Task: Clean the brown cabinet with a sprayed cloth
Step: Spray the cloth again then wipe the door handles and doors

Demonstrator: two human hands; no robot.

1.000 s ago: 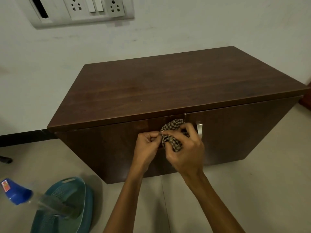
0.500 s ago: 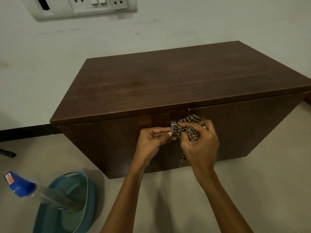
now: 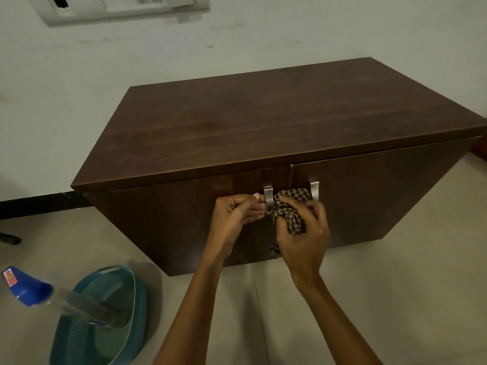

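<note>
The brown cabinet [image 3: 263, 127] stands on the floor against a white wall, both doors closed. Two metal handles sit at the middle of its front, the left handle [image 3: 268, 197] and the right handle [image 3: 314, 189]. My right hand [image 3: 303, 233] grips a bunched brown checked cloth [image 3: 288, 206] and holds it between the two handles, against the left one. My left hand [image 3: 237, 214] is curled, its fingertips pinching the left handle from the left side. A tail of the cloth hangs below my right hand.
A spray bottle [image 3: 26, 288] with a blue head and clear body lies across a teal plastic basket [image 3: 126, 325] on the floor at lower left. A switch and socket panel [image 3: 126, 6] is on the wall above. Grey tiled floor lies around the cabinet.
My right hand moved the cloth from the left handle across to the right one, then back between the two. My left hand stayed at the left handle. The camera tilted a little.
</note>
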